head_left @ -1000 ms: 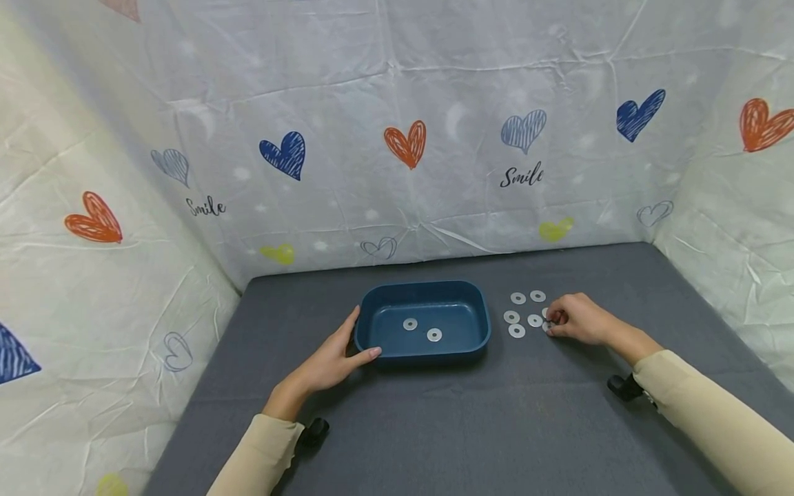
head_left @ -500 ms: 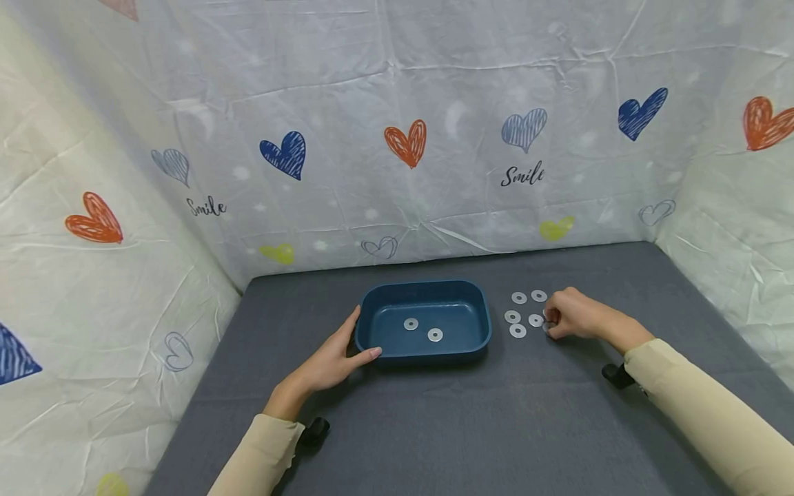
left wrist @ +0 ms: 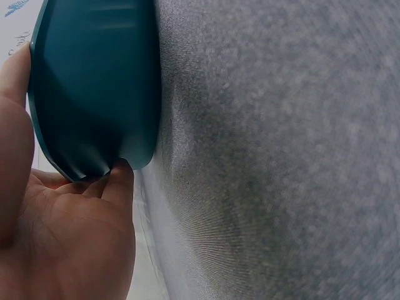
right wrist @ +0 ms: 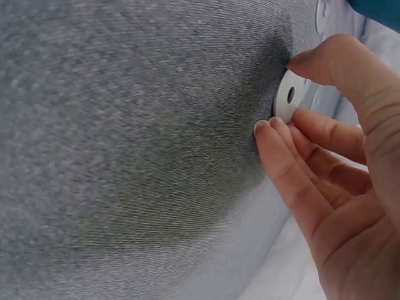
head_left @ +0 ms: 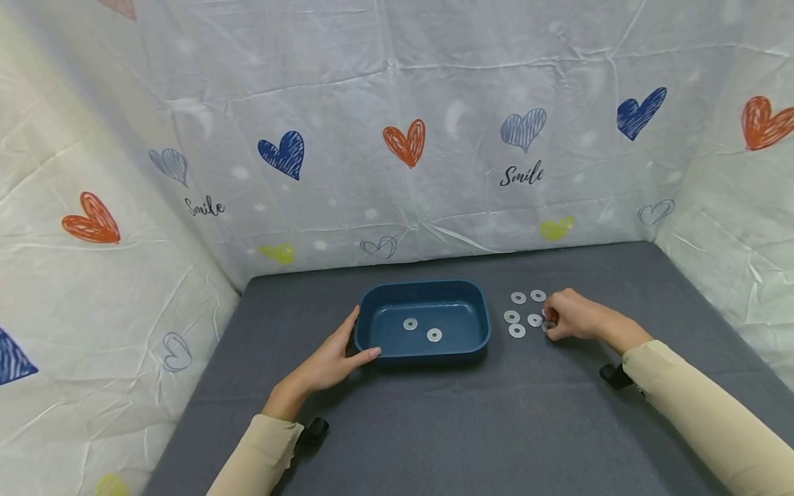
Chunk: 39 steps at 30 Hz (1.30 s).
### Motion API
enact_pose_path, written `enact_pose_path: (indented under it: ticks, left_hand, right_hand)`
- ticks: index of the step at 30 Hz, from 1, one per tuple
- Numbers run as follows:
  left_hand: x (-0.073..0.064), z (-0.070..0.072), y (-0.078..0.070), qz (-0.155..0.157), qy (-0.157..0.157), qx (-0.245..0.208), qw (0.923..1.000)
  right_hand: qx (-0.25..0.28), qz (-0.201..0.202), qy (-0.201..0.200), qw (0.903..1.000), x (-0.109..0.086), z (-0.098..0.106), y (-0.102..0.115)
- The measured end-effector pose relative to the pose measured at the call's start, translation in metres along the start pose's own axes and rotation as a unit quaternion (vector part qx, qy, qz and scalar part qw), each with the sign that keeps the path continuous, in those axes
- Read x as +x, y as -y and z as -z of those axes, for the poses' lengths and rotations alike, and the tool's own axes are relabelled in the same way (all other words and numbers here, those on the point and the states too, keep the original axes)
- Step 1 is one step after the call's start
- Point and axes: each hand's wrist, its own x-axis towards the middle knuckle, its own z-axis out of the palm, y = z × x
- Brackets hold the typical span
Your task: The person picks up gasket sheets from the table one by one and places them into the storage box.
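A dark blue rectangular box (head_left: 424,355) with rounded corners sits on the table, two flat metal washers lying on its floor. My left hand (head_left: 329,362) holds the box's left end, thumb on the near rim and fingers against the outer wall; the left wrist view has the fingers (left wrist: 119,181) touching that wall. Right of the box, my right hand (head_left: 577,317) is down at the table. In the right wrist view its thumb and fingers pinch the edges of a washer (right wrist: 283,105) that lies at the cloth. Several more washers (head_left: 512,331) lie flat between that hand and the box.
Dark grey cloth (head_left: 446,427) covers the table. A white curtain (head_left: 347,200) printed with hearts stands along the back and both sides. A black wrist camera (head_left: 315,432) sits under the left sleeve, another (head_left: 615,377) under the right.
My right hand has shifted slightly, its fingers drawing in round the washer at the right of the group. The left hand and the box have stayed in place.
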Motion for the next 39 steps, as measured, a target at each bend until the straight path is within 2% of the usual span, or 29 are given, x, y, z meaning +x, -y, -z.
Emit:
enact_pose_path:
  ticks: [4,12,20,25,39]
  left_hand:
    - [-0.001,0.000,0.000,0.002,-0.003,0.000,1.0000]
    - [-0.001,-0.001,-0.001,-0.002,-0.008,0.002,1.0000]
    - [0.000,0.000,0.000,0.003,-0.006,0.007,1.0000]
    - [0.000,-0.001,0.001,0.002,-0.007,0.005,1.0000]
    - [0.001,-0.001,0.004,-0.001,-0.002,0.006,1.0000]
  right_hand:
    - [-0.004,0.002,-0.007,1.0000,-0.002,-0.002,0.000]
    - [-0.031,0.035,-0.026,0.9985,-0.003,-0.003,0.001]
    - [-0.045,0.050,-0.020,0.9976,-0.001,-0.004,0.002]
    - [-0.038,0.059,-0.031,0.9971,-0.003,-0.004,0.000]
    - [0.001,0.040,-0.070,0.9967,-0.015,0.002,-0.004]
